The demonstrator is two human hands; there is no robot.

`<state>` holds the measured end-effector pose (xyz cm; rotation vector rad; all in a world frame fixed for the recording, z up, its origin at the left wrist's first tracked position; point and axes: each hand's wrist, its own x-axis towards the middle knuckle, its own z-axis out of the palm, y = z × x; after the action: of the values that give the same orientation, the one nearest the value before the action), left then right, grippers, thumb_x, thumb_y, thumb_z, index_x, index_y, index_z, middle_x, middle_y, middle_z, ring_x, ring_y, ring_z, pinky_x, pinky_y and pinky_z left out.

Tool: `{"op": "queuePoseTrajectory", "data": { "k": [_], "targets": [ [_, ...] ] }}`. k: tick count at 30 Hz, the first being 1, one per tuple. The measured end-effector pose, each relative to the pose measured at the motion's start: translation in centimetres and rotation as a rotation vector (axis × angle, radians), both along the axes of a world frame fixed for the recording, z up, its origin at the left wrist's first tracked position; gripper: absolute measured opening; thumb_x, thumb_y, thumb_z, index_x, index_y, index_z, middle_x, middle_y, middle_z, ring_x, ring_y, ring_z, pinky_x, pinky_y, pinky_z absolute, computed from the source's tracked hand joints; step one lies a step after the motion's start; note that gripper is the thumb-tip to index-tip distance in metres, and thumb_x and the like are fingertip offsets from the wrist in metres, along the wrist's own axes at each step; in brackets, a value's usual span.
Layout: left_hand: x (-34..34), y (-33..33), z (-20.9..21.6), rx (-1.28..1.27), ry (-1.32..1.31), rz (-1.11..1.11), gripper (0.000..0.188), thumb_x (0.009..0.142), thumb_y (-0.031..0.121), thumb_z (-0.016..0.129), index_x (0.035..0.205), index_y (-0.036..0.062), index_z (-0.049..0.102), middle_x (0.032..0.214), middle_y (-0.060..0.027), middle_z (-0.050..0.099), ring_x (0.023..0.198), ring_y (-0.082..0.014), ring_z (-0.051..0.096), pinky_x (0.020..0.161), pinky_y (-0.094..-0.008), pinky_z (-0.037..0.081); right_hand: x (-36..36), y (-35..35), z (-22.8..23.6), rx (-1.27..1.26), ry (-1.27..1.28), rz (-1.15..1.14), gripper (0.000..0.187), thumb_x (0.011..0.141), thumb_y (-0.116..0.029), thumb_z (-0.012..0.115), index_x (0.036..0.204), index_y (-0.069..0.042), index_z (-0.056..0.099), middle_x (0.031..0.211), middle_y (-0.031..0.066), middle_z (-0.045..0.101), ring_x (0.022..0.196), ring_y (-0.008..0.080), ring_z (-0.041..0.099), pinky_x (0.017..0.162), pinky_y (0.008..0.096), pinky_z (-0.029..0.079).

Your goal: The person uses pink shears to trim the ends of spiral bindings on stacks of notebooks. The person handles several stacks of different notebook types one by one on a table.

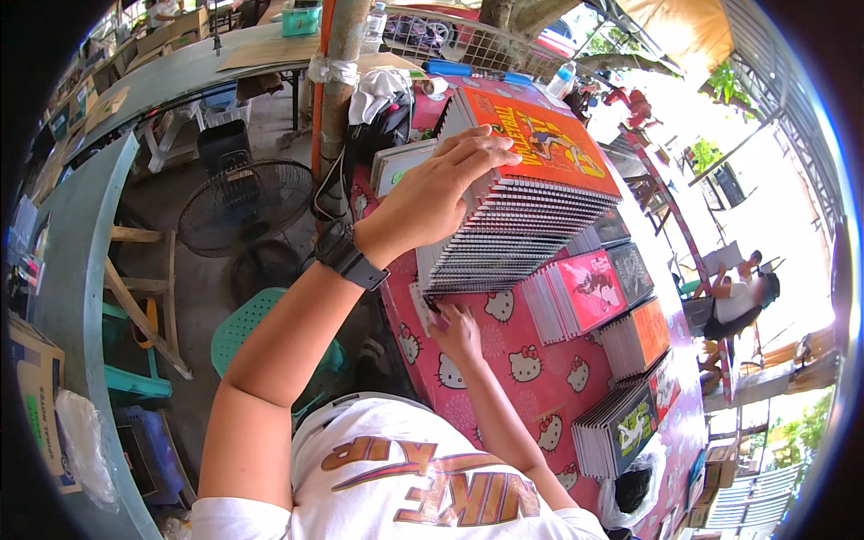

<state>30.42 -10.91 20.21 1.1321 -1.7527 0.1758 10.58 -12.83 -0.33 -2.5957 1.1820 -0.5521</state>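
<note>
A tall stack of spiral-bound notebooks [513, 225] stands on the pink patterned table, its black coil bindings facing me. The top notebook has an orange cover [558, 135] with a cartoon figure. My left hand [450, 180] lies over the stack's upper left edge, fingers stretched out and the fingertips on the orange cover. A dark watch [346, 255] is on that wrist. Low at the stack's near left corner, my right hand [457, 335] rests with fingers apart, beside a small whitish strip with a dark part [421, 308]. What its fingertips touch is partly hidden.
Shorter notebook piles with pink [589, 283], orange [650, 331] and dark green [630, 430] covers stand along the right side. A standing fan [243, 207] and green stool [245, 328] are at left. A person [742, 301] sits farther off at right.
</note>
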Motion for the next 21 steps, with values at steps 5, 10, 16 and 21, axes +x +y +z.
{"op": "queuePoseTrajectory", "data": {
  "k": [5,10,16,21],
  "targets": [
    [-0.3,0.1,0.5,0.013,0.008,-0.034,0.074,0.06,-0.021,0.042,0.126,0.0108,0.047,0.133,-0.0065,0.044,0.131,-0.027,0.033,0.11,-0.0378,0.029,-0.8,-5.4,1.0,0.993,-0.016,0.091,0.026,0.083,-0.024,0.057,0.101,-0.006,0.062,0.087,0.0146,0.064,0.071,0.026,0.064,0.064,0.0393,0.055],
    [-0.3,0.3,1.0,-0.041,0.065,-0.04,0.068,0.065,-0.011,0.046,0.129,0.0098,0.044,0.134,-0.0093,0.043,0.13,-0.0272,0.035,0.108,-0.0379,0.03,-1.3,-7.3,2.3,1.487,-0.16,0.054,0.026,0.086,-0.024,0.055,0.093,0.0,0.062,0.085,0.0131,0.065,0.068,0.0239,0.064,0.062,0.037,0.056],
    [4.6,-2.1,-7.1,0.124,0.751,-0.022,0.056,0.072,-0.004,0.049,0.128,0.0052,0.044,0.127,-0.0109,0.048,0.122,-0.0226,0.043,0.1,-0.0328,0.034,-4.5,-1.1,0.6,0.461,0.031,-0.03,0.044,0.072,-0.034,0.066,0.106,-0.007,0.063,0.092,0.0187,0.061,0.089,0.0349,0.058,0.081,0.041,0.047],
    [6.5,-5.7,-20.0,0.515,0.702,-0.013,0.057,0.071,-0.011,0.046,0.126,0.0041,0.045,0.117,-0.0093,0.054,0.113,-0.0177,0.048,0.093,-0.0288,0.038,-10.2,2.6,2.2,0.186,0.149,-0.321,0.054,0.067,-0.03,0.071,0.114,-0.008,0.057,0.108,0.0166,0.054,0.104,0.0361,0.048,0.089,0.043,0.041]
  ]
}}
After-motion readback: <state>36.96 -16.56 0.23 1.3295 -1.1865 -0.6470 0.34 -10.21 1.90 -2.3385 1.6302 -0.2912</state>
